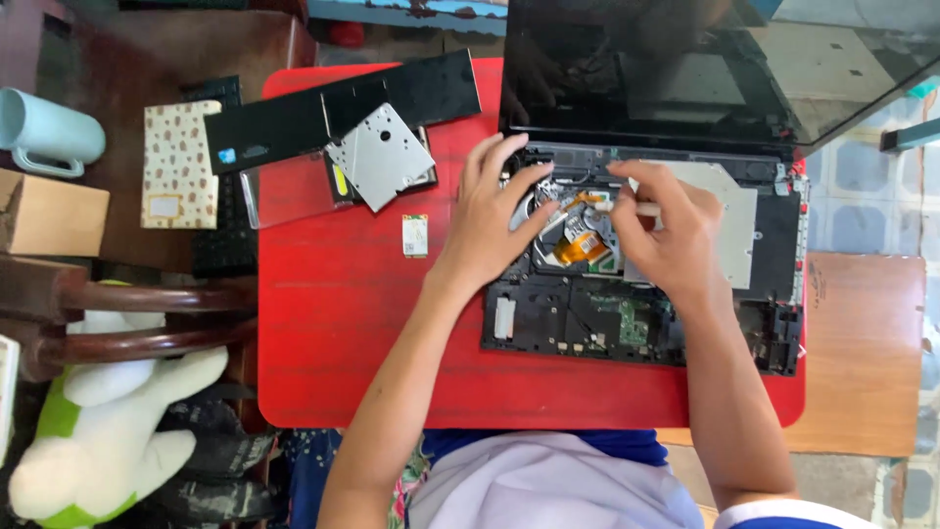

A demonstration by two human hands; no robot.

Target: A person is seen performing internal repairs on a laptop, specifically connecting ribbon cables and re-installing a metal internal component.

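An opened laptop base point(744, 323) lies on a red table point(343, 323), with its circuit boards, orange ribbon cable point(580, 245) and silver metal plate point(732, 220) exposed. My left hand point(490, 220) rests with fingers spread on the upper left of the base, its fingertips at the metal parts near the fan. My right hand point(661, 225) pinches a thin white tool point(627, 208) and points it left toward the ribbon cable area. The dark laptop screen point(705, 69) stands open behind.
A black laptop panel point(294, 118), a silver drive point(380, 157) and a small card point(415, 235) lie at the table's left. Farther left are a spotted box point(178, 162), a pale blue mug point(44, 132), a cardboard box point(49, 211), a wooden chair and a plush toy point(108, 421).
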